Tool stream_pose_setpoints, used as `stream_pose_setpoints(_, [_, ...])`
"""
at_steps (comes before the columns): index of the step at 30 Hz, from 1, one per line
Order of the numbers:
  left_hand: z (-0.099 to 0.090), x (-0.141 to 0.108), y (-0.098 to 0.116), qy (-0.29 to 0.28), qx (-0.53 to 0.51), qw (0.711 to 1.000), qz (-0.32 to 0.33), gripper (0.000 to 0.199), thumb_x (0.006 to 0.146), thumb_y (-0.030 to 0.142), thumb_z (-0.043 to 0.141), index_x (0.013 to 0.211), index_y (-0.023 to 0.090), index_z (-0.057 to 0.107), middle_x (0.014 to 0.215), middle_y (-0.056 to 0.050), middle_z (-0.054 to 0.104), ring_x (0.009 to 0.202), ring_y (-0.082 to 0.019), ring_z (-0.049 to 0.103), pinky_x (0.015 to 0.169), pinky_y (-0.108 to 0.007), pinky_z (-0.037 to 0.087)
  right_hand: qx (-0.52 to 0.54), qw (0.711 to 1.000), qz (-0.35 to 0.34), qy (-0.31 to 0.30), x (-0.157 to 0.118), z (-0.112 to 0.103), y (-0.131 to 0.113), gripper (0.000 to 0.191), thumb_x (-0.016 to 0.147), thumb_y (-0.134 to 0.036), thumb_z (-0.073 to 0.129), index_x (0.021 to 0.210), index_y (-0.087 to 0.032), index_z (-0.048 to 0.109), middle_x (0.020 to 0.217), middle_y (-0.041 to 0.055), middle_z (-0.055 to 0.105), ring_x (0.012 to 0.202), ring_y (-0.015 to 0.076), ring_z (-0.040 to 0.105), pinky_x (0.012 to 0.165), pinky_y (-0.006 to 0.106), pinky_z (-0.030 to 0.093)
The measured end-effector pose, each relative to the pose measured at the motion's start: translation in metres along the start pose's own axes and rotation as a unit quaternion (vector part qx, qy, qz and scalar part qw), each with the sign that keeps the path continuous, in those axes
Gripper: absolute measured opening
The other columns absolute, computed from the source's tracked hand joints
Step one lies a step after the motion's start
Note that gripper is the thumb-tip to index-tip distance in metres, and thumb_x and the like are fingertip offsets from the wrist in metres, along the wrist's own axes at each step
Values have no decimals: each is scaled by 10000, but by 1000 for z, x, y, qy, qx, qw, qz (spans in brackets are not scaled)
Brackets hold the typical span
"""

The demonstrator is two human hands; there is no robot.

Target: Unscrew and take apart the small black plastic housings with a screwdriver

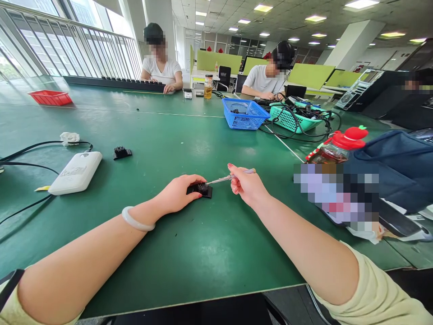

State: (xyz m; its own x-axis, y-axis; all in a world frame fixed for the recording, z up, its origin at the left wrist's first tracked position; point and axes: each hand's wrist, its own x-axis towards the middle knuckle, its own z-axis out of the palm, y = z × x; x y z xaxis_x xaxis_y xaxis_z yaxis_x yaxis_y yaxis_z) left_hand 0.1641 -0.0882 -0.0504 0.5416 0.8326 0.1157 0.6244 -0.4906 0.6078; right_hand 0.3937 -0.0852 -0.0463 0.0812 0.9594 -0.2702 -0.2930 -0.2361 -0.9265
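Note:
On the green table (pixel 203 253), a small black part with a flat base (pixel 207 192) lies under my left hand (pixel 177 194). The thumb and fingers of that hand grip it from its left side. My right hand (pixel 248 185) is closed round a thin screwdriver (pixel 233 175) with a clear handle. Its shaft points left, and the tip meets the raised top of the black part. Whether the tip sits in a screw is too small to tell. A similar black part (pixel 122 152) rests farther off to the left, apart from both hands.
A white box-shaped device (pixel 77 172) with black cables lies left. Ahead stand a blue basket (pixel 245 115), a green basket (pixel 292 119) with cables, and a red tray (pixel 50 97). A red-lidded bottle (pixel 348 138) and dark blue bag (pixel 395 167) are right. Two people sit across the table.

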Motion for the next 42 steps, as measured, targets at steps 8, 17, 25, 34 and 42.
stream_pose_setpoints(8, [0, -1, 1, 1, 2, 1000, 1, 363, 841, 350, 577, 1185, 250, 632, 1160, -42, 704, 1048, -264, 646, 944, -417, 510, 32, 999, 18, -9, 5, -2, 5, 369, 766, -398, 790, 613, -182, 533, 396, -51, 472, 327, 57, 388, 315, 186, 308])
stream_pose_setpoints(17, [0, 0, 1, -1, -1, 1000, 15, 335, 840, 338, 585, 1161, 257, 640, 1144, -30, 708, 1036, -253, 650, 922, -391, 515, 50, 997, 51, -19, 3, 2, 6, 317, 824, -299, 740, 613, -175, 539, 416, -45, 472, 346, 55, 375, 327, 184, 304])
stream_pose_setpoints(25, [0, 0, 3, -8, -5, 1000, 7, 360, 834, 355, 574, 1173, 249, 634, 1154, -42, 705, 1045, -263, 640, 937, -410, 510, 64, 996, 58, -21, 4, 3, 7, 303, 825, -288, 738, 620, -168, 550, 432, -38, 484, 366, 52, 393, 338, 174, 322])
stream_pose_setpoints(34, [1, 0, -1, -2, 3, 1000, 6, 382, 835, 365, 583, 1196, 250, 630, 1157, -42, 706, 1048, -265, 644, 943, -411, 510, 77, 995, 58, -2, 1, 4, 2, 321, 840, -235, 686, 581, -172, 507, 403, -51, 448, 335, 40, 362, 330, 168, 295])
stream_pose_setpoints(42, [1, 0, 1, 4, 23, 1000, 10, 375, 838, 337, 554, 1192, 242, 633, 1173, -55, 705, 1078, -269, 643, 976, -419, 505, -37, 998, 18, -50, -10, 6, -1, 321, 774, -261, 708, 547, -183, 494, 351, -48, 434, 295, 53, 342, 305, 174, 227])
